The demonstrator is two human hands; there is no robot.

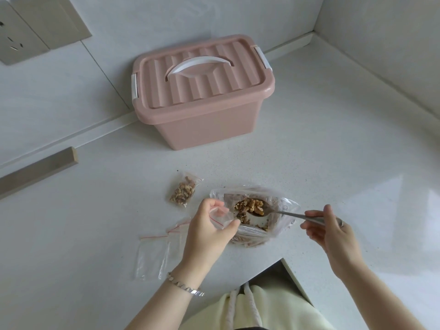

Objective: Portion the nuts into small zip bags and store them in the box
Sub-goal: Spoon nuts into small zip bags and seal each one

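White counter (333, 163), corner spot, walls on two sides. Pink storage box (202, 120) sits at the back against the wall, ribbed lid (214, 91) on, white handle (200, 65) flat, white side latches (134, 88) down. No nuts visible in or on the box. Beige strip (38, 173) lies along the left wall edge, wall socket (14, 41) above it. Large clear bag (283, 206) of walnuts lies open near the front edge, between the hands. Left hand (209, 229) is closed on a small zip bag (220, 216), thumb and fingers pinching its mouth, held just over the large bag's left side; looks empty, hard to be sure. Right hand (333, 232) grips the spoon (285, 213) handle between fingertips and thumb, bowl loaded with walnut pieces (254, 206) over the large bag's opening, near the small bag's mouth. Empty zip bags (152, 256) with red seal lines lie flat, overlapping, left of the left hand. One filled zip bag (182, 191) of walnuts lies just left of the large bag, apart from the box. Silver bracelet (185, 287) on the left wrist. Can't read any print on the bags.
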